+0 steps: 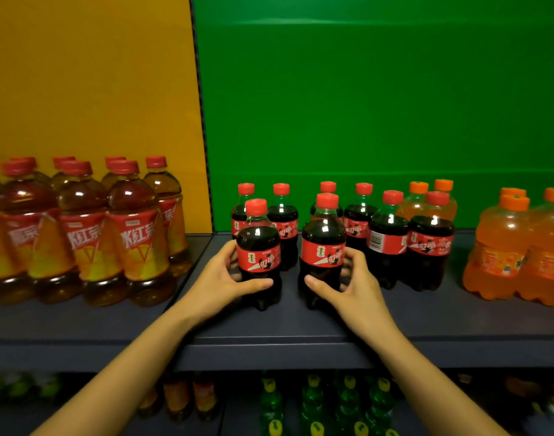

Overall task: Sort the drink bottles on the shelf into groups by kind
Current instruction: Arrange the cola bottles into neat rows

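Both hands are wrapped around cola bottles at the front of the shelf (300,336). The left hand (219,283) grips the left cola bottle (259,256) from its outer left side, thumb lying across the lower front and fingers curled behind. The right hand (359,286) mirrors it on the right cola bottle (322,251), with the thumb low on the front and fingers around the right flank. The two bottles stand upright, long axes vertical, caps up and labels facing the person. They are side by side with a narrow gap between them, straight ahead of the forearms, which reach in from below and converge slightly.

Just behind them stands the rest of the cola group (388,239), also upright before the green back panel (363,105). The relation that matters lies to the right. Two orange-capped bottles (419,198) stand at the back, tucked behind the right-most colas and well apart from the main orange soda cluster (502,247) at the far right. The right hand is nearer to these strays, though the colas in front block a straight reach. The iced tea bottles (134,237) stand grouped at the left, nearer the left hand.
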The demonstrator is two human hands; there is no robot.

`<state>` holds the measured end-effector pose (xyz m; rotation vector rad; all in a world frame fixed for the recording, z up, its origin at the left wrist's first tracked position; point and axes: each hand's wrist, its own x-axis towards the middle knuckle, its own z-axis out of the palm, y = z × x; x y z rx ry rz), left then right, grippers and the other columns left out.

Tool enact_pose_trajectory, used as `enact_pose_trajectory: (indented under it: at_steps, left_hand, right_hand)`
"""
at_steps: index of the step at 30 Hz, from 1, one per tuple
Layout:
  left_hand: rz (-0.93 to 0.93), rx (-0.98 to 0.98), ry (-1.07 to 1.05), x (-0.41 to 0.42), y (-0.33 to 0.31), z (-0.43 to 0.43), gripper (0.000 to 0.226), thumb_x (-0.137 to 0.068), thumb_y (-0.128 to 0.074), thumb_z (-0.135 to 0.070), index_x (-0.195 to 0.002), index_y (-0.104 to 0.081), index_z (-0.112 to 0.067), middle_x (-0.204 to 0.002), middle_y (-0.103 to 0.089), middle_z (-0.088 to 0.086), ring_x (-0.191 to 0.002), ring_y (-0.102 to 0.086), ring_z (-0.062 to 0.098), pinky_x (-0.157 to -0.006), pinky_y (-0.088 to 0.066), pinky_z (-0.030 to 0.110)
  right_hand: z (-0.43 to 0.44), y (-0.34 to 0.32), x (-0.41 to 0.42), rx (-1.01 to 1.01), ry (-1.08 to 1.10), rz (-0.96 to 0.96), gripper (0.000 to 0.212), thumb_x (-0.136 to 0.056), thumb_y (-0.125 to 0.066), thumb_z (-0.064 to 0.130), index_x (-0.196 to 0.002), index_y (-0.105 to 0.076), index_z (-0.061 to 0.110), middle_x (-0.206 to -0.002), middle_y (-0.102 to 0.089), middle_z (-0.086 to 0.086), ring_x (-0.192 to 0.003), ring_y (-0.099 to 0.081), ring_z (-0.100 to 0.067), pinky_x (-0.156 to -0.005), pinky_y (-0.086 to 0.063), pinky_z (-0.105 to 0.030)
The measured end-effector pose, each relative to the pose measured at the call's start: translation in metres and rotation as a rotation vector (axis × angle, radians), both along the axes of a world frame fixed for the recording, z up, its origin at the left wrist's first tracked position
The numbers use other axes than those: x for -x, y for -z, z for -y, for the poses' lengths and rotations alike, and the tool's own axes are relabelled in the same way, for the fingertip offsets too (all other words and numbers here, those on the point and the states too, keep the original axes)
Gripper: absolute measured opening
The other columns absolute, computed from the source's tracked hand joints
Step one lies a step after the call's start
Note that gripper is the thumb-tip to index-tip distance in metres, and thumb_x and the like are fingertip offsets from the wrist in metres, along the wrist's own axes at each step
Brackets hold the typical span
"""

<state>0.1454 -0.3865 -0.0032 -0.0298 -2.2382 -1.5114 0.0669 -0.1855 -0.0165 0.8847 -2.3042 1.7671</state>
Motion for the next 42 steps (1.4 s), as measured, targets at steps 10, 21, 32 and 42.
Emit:
enact_pose_trajectory:
  at_steps: [10,21,32,42]
  left_hand:
    - [0.043,0.007,0.095,-0.003,-0.005,0.045,0.062,-0.074,-0.069,-0.001,-0.119,-0.042,-0.034,-0.123,-0.056,-0.012,-0.112,-0.055,-0.006,-0.086,-0.047,0.012]
    - [-0.03,0.125,-0.032,0.004,0.008,0.051,0.065,-0.071,-0.073,-0.021,-0.127,-0.039,-0.029,-0.121,-0.056,-0.015,-0.114,-0.053,-0.006,-0.093,-0.044,0.013]
    - [-0.089,0.247,-0.058,0.003,0.011,0.047,0.074,-0.078,-0.068,-0.029,-0.136,-0.023,-0.035,-0.131,-0.04,-0.024,-0.117,-0.038,-0.021,-0.097,-0.034,0.005]
    - [-0.623,0.681,-0.26,-0.016,-0.014,0.014,0.021,-0.084,-0.056,-0.023,-0.103,-0.054,-0.015,-0.101,-0.054,-0.009,-0.097,-0.054,0.01,-0.085,-0.045,0.023]
  right_hand:
    - [0.051,-0.002,0.003,-0.052,-0.028,-0.003,0.065,-0.074,-0.075,0.028,-0.123,-0.033,0.022,-0.117,-0.045,0.011,-0.107,-0.046,-0.007,-0.091,-0.038,-0.023]
    - [0.068,0.003,0.009,-0.205,0.011,-0.132,0.078,-0.076,-0.069,0.041,-0.137,-0.025,0.021,-0.14,-0.038,0.005,-0.126,-0.042,-0.014,-0.1,-0.038,-0.03]
    - [0.07,0.002,0.007,-0.215,0.051,-0.155,0.081,-0.073,-0.066,0.054,-0.138,-0.027,0.026,-0.138,-0.04,0.009,-0.125,-0.043,-0.011,-0.103,-0.041,-0.037]
    - [0.023,0.0,0.016,0.009,0.143,-0.165,0.035,-0.089,-0.057,0.018,-0.123,-0.048,0.014,-0.116,-0.053,0.002,-0.104,-0.053,-0.01,-0.086,-0.045,-0.015]
